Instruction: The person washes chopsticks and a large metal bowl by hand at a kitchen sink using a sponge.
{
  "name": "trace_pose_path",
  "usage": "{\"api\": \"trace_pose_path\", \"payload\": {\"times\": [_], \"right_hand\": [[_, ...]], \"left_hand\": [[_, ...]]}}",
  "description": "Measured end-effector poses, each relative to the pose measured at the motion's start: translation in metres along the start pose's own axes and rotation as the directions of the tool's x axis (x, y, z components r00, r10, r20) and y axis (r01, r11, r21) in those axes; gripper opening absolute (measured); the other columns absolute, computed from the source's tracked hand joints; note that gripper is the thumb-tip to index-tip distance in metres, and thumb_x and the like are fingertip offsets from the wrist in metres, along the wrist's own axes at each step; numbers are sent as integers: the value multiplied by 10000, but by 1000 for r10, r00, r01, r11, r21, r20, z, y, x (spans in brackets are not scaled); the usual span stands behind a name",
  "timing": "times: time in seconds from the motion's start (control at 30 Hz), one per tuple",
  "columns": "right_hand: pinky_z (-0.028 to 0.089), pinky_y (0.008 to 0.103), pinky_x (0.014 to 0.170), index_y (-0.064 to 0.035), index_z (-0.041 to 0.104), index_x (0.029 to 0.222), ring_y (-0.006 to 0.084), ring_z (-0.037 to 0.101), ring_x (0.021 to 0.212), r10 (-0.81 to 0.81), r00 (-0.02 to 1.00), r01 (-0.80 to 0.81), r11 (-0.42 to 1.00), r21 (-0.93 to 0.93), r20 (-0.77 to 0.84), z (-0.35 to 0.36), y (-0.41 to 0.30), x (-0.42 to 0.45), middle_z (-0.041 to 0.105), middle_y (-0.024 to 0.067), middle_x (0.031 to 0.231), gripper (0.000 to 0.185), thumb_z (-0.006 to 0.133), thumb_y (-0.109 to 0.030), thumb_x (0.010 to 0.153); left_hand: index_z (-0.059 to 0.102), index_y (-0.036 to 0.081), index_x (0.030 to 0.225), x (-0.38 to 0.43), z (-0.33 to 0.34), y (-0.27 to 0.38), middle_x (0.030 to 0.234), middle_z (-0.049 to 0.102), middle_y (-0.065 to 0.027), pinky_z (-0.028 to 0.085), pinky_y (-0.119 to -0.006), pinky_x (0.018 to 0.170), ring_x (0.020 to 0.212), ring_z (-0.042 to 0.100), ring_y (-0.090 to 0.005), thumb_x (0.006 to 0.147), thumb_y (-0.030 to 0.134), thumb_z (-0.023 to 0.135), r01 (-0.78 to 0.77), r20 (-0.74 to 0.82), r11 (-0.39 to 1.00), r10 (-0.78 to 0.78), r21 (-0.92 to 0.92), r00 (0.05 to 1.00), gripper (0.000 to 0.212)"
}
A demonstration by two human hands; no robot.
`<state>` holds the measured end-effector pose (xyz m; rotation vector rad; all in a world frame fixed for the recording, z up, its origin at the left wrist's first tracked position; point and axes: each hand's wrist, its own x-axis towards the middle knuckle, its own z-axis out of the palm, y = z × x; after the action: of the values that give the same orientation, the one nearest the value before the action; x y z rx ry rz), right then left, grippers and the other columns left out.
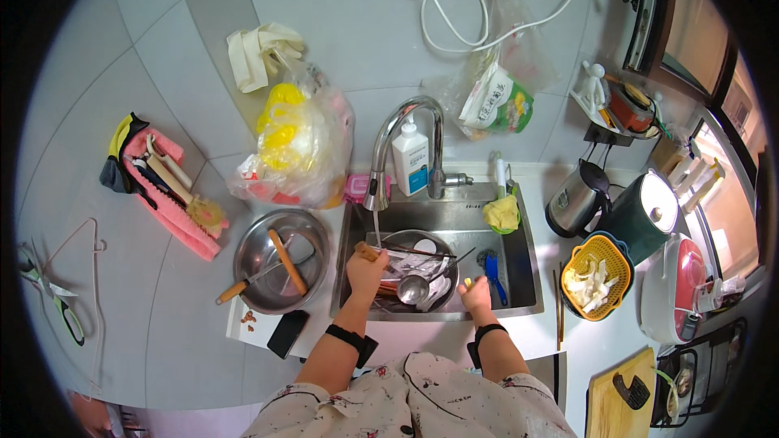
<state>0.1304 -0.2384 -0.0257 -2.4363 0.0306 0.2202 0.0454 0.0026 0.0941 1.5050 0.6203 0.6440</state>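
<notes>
My left hand (367, 271) grips a brown wooden handle (367, 250) under the stream from the chrome faucet (377, 191); the tool's far end is hard to make out. My right hand (476, 294) is closed around a small yellow thing (468, 282), whose kind I cannot tell. Between my hands, a round metal basin (449, 242) stands in the stainless sink (438, 318). It holds a metal ladle (413, 289), chopsticks (389, 287), spoons and other utensils. A blue-handled scrubbing brush (494, 277) lies in the sink, right of the basin.
Left of the sink are a steel bowl (243, 255) with wooden-handled tools across it and a phone (288, 334). At right stand a yellow basket (619, 283) of pale pieces, an electric kettle (572, 201), chopsticks (558, 307) and a cutting board (614, 401). A white bottle (411, 158) stands behind the faucet.
</notes>
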Motion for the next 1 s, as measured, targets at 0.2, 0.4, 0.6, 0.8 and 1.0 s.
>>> {"api": "trace_pose_path", "payload": {"times": [0.2, 0.4, 0.6, 0.8, 1.0], "right_hand": [[437, 407, 754, -1, 544, 863, 354, 556, 811, -256, 959, 282, 891, 357, -118, 2, -33, 6, 580, 174, 834, 262, 658, -125, 662], [442, 356, 799, -89, 602, 832, 224, 511, 973, -819, 573, 786, 560, -261, -32, -12, -80, -16, 554, 40, 980, 144, 534, -142, 717], [463, 387, 766, -65, 621, 846, 266, 554, 892, -602, 766, 642, 708, -293, 225, -11, -70, -12, 598, 92, 894, 168, 495, -150, 775], [458, 343, 680, -1, 593, 855, 233, 582, 742, 89, 961, 109, 745, 658, -260, -27, -34, 15, 616, 106, 824, 218, 478, -181, 811], [474, 353, 784, -87, 561, 1009, 216, 572, 897, -182, 908, -415, -261, 872, 377, -36, -55, 19, 604, 78, 934, 281, 406, -273, 867]], "left_hand": [[504, -51, 806, 8, -17, -20, 676, 579, -115, 464, -256, 347, 482, 575, -172, 758, 136, 652, 53, -227, 998, -57, -25, 972, 244], [500, -59, 789, 3, 7, 5, 682, 583, -125, 474, -256, 355, 472, 578, -180, 769, 118, 639, 96, -198, 971, -140, -217, 970, 226], [507, -37, 737, 0, 16, 31, 675, 576, -107, 477, -254, 363, 495, 588, -173, 786, 126, 634, -64, -215, 972, 14, -226, 977, 213], [487, 5, 709, 5, 15, 39, 642, 542, -71, 490, -241, 387, 509, 585, -164, 799, 137, 621, -94, -189, 934, 28, -346, 981, 208], [487, 11, 811, 8, 16, 25, 713, 556, -75, 523, -266, 412, 536, 594, -190, 803, 140, 608, 113, -141, 836, -221, -537, 965, 178]]}}
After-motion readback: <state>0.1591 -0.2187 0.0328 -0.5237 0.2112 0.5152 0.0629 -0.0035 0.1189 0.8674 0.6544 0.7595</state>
